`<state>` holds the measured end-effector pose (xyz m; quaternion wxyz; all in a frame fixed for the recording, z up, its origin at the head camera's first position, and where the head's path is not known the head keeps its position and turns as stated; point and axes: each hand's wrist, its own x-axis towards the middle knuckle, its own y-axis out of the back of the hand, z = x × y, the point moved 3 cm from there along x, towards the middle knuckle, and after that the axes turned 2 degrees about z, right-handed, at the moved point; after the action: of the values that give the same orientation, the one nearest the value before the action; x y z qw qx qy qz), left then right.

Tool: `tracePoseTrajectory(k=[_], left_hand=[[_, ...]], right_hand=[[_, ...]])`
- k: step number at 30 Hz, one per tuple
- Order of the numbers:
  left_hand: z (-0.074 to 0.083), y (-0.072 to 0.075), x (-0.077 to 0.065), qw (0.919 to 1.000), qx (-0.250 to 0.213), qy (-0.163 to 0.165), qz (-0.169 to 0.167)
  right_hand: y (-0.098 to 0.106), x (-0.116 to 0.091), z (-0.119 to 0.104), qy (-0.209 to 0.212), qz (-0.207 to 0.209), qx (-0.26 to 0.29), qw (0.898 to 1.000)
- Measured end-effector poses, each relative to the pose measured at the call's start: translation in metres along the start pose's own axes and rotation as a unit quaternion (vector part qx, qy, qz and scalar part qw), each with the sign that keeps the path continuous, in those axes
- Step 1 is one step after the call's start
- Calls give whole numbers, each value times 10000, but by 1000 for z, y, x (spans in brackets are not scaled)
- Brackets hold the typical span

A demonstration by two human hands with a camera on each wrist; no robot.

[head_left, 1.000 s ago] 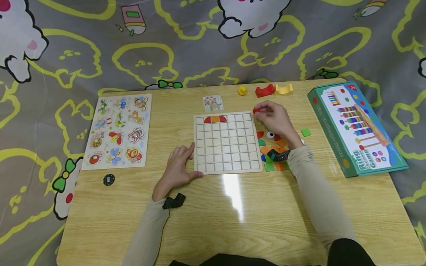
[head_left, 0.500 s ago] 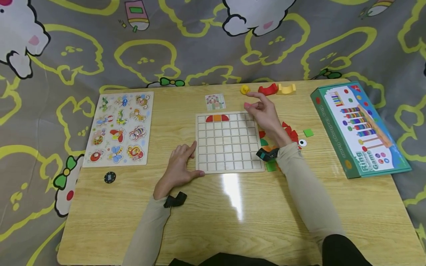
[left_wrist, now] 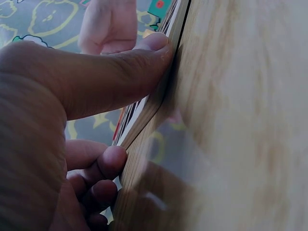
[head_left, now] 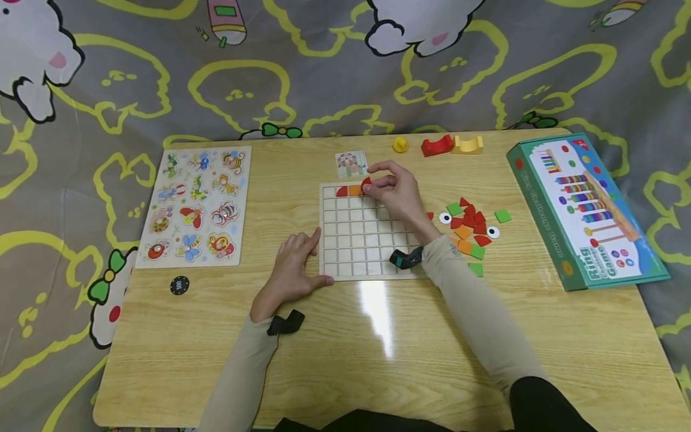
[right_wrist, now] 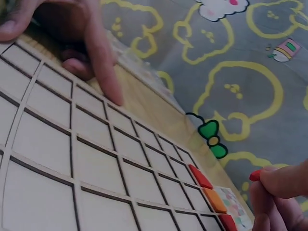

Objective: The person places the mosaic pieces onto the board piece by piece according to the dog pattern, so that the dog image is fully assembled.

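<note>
Grid board (head_left: 321,246) lies flat on the table (head_left: 335,360) in front of me; all places are given from it. My right hand (head_left: 399,195) reaches over the board's far edge, thumb and finger grasping a red piece (right_wrist: 255,175); the right wrist view shows that piece raised clear of the board. Its exact shape I cannot tell. Three pieces sit in the board's far row, left to right: red tile (right_wrist: 200,176), orange tile (right_wrist: 214,200), second red tile (right_wrist: 227,222). My left hand (head_left: 291,271) grasps nothing: thumb and forefinger spread, touching the board around its near left corner.

Right of the board: loose pieces (head_left: 469,215) in red, orange and green, with two eye discs (head_left: 445,218). Farther right: game box (head_left: 588,210). Just beyond the far edge: picture card (head_left: 351,163). Well left: insect puzzle (head_left: 193,207), black chip (head_left: 180,285) nearer me.
</note>
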<state>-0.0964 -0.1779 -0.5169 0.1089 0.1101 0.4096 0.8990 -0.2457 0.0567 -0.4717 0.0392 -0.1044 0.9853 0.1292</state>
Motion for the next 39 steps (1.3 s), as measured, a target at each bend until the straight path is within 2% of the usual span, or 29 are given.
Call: tracePoseTrajectory(k=[4,9,13,17,20,27,32,35,39], left_hand=[[0,1,0,10000,15,-36,18],[0,1,0,9999,44,-89,22],[-1,1,1,10000,63,-66,-24],[-1,1,1,10000,70,-50,-31],[-2,1,0,9999,91,-85,5],[-3,1,1,9999,93,-74,-24],[-2,1,1,9999,101,-21,-85],[-2,1,1,9999,127,-30,-89],[-1,1,1,9999,124,-41,-69]], right_hand=[[-15,3,-1,413,-123,-401,9983],[-30,6,3,948,-372,-1113,9886],[-38,8,7,1195,-471,-1209,9843],[-48,10,7,1301,-545,-1214,9825],[-55,12,6,1376,-543,-1439,9785],[-65,15,2,1422,-380,-2577,9550],[-66,15,1,1342,-356,-3015,9433],[-66,15,0,1399,-346,-3137,9385],[-67,15,-1,1483,-470,-3078,9386]])
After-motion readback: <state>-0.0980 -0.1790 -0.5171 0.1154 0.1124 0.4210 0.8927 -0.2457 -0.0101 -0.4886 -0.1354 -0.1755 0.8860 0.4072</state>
